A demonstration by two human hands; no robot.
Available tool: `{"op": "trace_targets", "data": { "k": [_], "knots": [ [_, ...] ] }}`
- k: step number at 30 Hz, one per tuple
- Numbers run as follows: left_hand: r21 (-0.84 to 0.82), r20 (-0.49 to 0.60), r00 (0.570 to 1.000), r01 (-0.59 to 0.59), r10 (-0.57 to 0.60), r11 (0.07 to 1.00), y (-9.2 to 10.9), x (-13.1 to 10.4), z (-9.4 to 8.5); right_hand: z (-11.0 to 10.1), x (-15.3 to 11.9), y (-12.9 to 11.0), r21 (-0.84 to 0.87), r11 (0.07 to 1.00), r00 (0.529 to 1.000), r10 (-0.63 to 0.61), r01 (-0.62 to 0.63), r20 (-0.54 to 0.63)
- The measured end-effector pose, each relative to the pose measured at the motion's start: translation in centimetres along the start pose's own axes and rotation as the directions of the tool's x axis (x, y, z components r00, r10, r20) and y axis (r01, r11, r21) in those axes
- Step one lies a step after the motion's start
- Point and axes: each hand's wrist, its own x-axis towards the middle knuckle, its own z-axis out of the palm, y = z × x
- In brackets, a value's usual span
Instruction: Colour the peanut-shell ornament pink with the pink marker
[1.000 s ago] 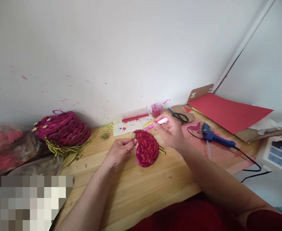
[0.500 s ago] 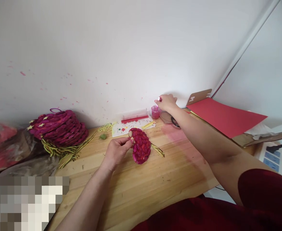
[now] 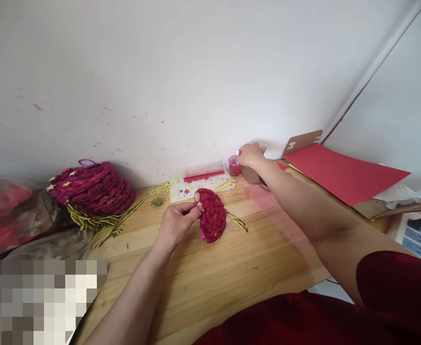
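My left hand (image 3: 177, 221) pinches the left edge of a magenta braided piece (image 3: 214, 218) between thumb and fingers, beside a pale round spot. Yellow-green strands (image 3: 238, 222) stick out from its right side. Farther back, my right hand (image 3: 251, 155) is closed on a small stick (image 3: 238, 154) with a whitish end, held at the clear cup (image 3: 235, 166) of pink stuff. The stick's lower part cannot be made out. Behind the braided piece lies a white sheet (image 3: 203, 187) with small coloured stars and a red strip (image 3: 204, 176).
A stack of magenta braided pieces (image 3: 99, 189) with yellow-green strands stands at the left, by plastic bags (image 3: 16, 215). A green clump (image 3: 156, 201) lies near it. At the right are red paper (image 3: 343, 172), cardboard (image 3: 303, 143) and a power strip (image 3: 417, 239).
My right hand and the stick sit slightly lower over the cup. The whole view has shifted a little. My left hand keeps its hold on the braided piece.
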Motion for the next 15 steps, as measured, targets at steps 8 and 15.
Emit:
{"op": "trace_targets", "data": {
  "k": [8,15],
  "knots": [
    [0.009,0.019,1.000,-0.024,0.024,1.000,0.0,0.0,0.2,-0.9,-1.6,0.4,0.063,0.998,0.996,-0.010,0.016,-0.094],
    [0.037,0.026,0.997,-0.069,0.068,0.997,-0.2,-0.1,0.3,-2.4,-6.9,2.6,0.670,0.716,0.931,0.079,0.195,-0.355]
  ]
}}
